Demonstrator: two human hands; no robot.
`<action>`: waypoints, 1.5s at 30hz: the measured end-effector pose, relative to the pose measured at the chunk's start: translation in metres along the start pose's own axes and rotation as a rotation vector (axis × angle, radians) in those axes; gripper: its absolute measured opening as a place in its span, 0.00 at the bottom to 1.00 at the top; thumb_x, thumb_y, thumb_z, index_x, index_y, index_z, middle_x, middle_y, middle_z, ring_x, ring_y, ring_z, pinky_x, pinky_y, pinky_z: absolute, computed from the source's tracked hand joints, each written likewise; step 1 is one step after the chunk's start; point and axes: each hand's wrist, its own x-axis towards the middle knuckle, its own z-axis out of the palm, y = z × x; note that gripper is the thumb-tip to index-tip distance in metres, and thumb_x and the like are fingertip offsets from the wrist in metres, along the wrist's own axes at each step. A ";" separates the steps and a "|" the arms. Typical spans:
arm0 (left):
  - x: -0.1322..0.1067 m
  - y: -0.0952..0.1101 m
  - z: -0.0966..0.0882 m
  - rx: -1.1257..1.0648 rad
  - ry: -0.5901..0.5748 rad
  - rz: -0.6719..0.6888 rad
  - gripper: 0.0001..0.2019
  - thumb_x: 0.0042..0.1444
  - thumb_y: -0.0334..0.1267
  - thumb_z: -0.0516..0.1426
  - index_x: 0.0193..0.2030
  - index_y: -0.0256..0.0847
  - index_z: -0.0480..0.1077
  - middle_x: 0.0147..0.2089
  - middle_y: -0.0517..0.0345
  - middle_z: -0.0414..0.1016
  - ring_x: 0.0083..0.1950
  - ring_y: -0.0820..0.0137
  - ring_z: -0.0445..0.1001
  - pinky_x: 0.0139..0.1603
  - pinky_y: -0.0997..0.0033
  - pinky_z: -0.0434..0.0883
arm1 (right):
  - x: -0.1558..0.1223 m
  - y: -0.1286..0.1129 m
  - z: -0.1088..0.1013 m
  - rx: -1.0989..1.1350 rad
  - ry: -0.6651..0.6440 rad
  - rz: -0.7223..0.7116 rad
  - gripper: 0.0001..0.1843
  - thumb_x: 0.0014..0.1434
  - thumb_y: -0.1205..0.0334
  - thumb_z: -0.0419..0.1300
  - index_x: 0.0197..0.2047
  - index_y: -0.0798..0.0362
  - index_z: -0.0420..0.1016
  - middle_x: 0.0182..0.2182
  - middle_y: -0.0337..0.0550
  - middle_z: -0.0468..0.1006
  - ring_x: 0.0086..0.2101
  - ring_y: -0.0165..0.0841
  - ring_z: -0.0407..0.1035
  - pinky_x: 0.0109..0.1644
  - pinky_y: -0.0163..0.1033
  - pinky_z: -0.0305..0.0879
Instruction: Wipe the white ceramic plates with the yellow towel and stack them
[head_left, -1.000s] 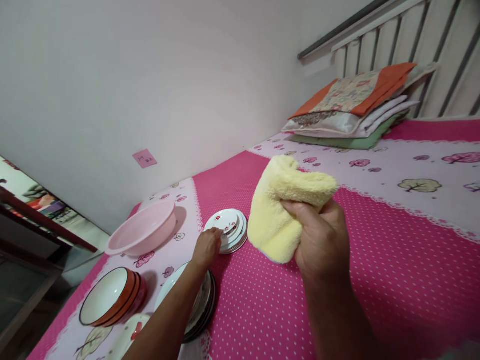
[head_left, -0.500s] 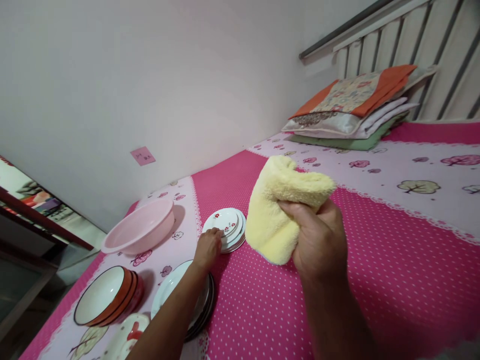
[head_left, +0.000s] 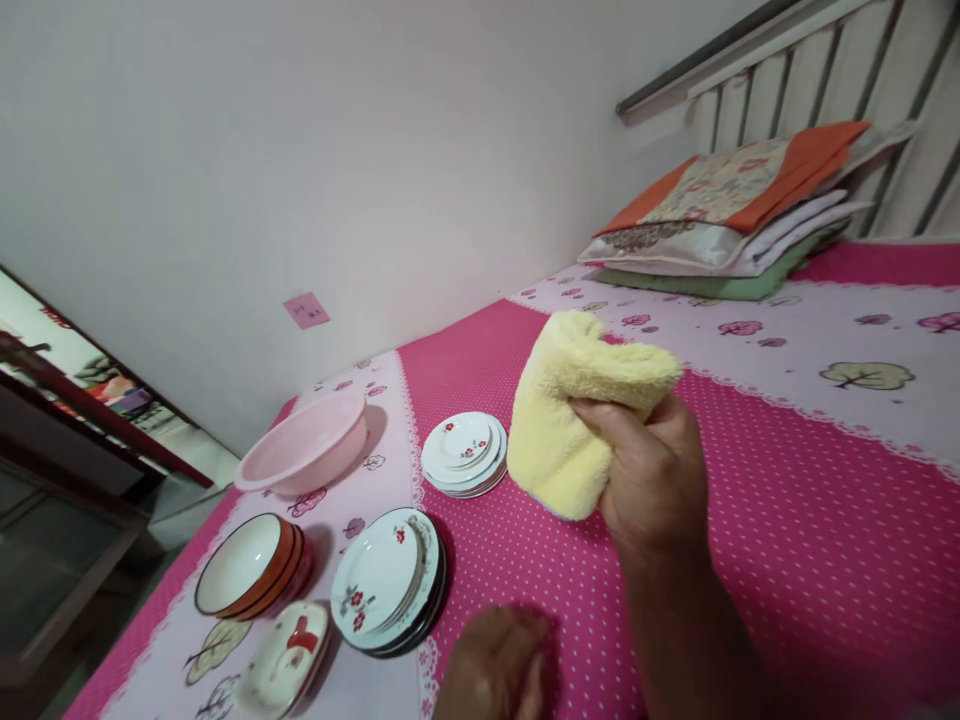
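Note:
My right hand [head_left: 660,470] is closed on a fluffy yellow cloth [head_left: 562,430], holding it raised above the bed. Low in the view, my left hand [head_left: 495,665] is over the dotted pink sheet, blurred, its fingers partly hidden. Left of the cloth lies a stack of small white plates [head_left: 461,440] with red flowers on the top one. Closer to my left hand is a stack of larger flowered plates [head_left: 379,575], with dark-rimmed ones at the bottom.
A pink basin [head_left: 304,445] stands near the wall. In front of it are stacked orange bowls [head_left: 247,565] and a patterned rectangular dish [head_left: 285,660]. Folded pillows and bedding [head_left: 720,210] lie at the far right, by a slatted headboard [head_left: 810,85].
My left hand has let go of the small plates and moved back toward me, uncovering both plate stacks. The right hand keeps its grip on the cloth. The view has shifted slightly.

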 end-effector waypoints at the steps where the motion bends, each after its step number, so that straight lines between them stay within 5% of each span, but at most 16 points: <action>1: -0.016 -0.001 0.011 -0.027 0.033 -0.036 0.19 0.67 0.32 0.50 0.58 0.55 0.72 0.49 0.51 0.82 0.49 0.62 0.79 0.49 0.61 0.77 | -0.002 -0.001 0.000 -0.004 0.001 -0.006 0.11 0.53 0.62 0.67 0.42 0.49 0.79 0.33 0.43 0.82 0.33 0.44 0.79 0.33 0.48 0.78; 5: -0.050 -0.015 0.029 -0.080 0.168 -0.242 0.12 0.67 0.34 0.49 0.41 0.51 0.73 0.38 0.49 0.78 0.42 0.60 0.77 0.42 0.57 0.76 | -0.014 -0.007 0.000 -0.021 -0.021 -0.030 0.10 0.52 0.61 0.69 0.40 0.48 0.79 0.31 0.41 0.81 0.31 0.42 0.77 0.34 0.47 0.77; 8: -0.050 -0.016 0.025 -0.024 0.311 -0.389 0.09 0.66 0.35 0.48 0.37 0.50 0.67 0.35 0.50 0.74 0.39 0.59 0.74 0.42 0.54 0.73 | -0.021 -0.010 0.000 -0.066 -0.067 -0.032 0.09 0.52 0.60 0.70 0.38 0.49 0.79 0.32 0.40 0.81 0.31 0.41 0.76 0.34 0.46 0.75; 11: -0.045 -0.009 0.022 0.012 0.284 -0.444 0.07 0.64 0.34 0.48 0.36 0.49 0.63 0.36 0.50 0.73 0.39 0.60 0.73 0.43 0.55 0.72 | -0.023 -0.003 -0.002 -0.197 -0.144 -0.068 0.09 0.53 0.62 0.67 0.39 0.50 0.79 0.32 0.40 0.80 0.32 0.40 0.75 0.34 0.43 0.72; 16: -0.043 -0.005 0.025 0.068 0.269 -0.531 0.08 0.62 0.32 0.50 0.33 0.49 0.60 0.37 0.51 0.73 0.41 0.60 0.73 0.45 0.56 0.70 | -0.024 0.032 -0.014 -0.821 -0.446 -0.319 0.10 0.59 0.63 0.60 0.44 0.53 0.78 0.44 0.50 0.77 0.42 0.42 0.73 0.46 0.46 0.68; 19: -0.044 -0.006 0.026 0.089 0.282 -0.554 0.08 0.61 0.31 0.50 0.33 0.49 0.60 0.36 0.51 0.73 0.41 0.59 0.72 0.46 0.56 0.70 | -0.035 0.057 -0.030 -1.282 -0.682 -0.250 0.17 0.60 0.70 0.54 0.50 0.53 0.77 0.48 0.52 0.76 0.46 0.42 0.71 0.50 0.44 0.63; 23: -0.044 -0.004 0.026 0.111 0.288 -0.559 0.08 0.61 0.30 0.50 0.32 0.49 0.60 0.37 0.51 0.73 0.42 0.60 0.72 0.46 0.57 0.69 | -0.061 0.093 -0.060 -1.390 -0.801 -0.155 0.12 0.54 0.71 0.61 0.41 0.53 0.81 0.37 0.49 0.79 0.37 0.41 0.73 0.41 0.43 0.59; 30: -0.044 -0.004 0.030 0.168 0.321 -0.532 0.08 0.62 0.29 0.48 0.33 0.46 0.62 0.37 0.51 0.73 0.42 0.60 0.71 0.48 0.58 0.67 | -0.089 0.142 -0.092 -1.402 -0.712 -0.183 0.10 0.61 0.64 0.61 0.46 0.51 0.77 0.43 0.48 0.79 0.45 0.43 0.72 0.45 0.43 0.57; 45: -0.042 -0.002 0.030 0.074 0.351 -0.555 0.09 0.63 0.30 0.49 0.33 0.44 0.65 0.38 0.50 0.75 0.42 0.60 0.70 0.46 0.61 0.63 | -0.094 0.172 -0.119 -1.316 -0.609 -0.456 0.15 0.58 0.65 0.58 0.49 0.51 0.76 0.45 0.48 0.80 0.46 0.44 0.73 0.50 0.47 0.63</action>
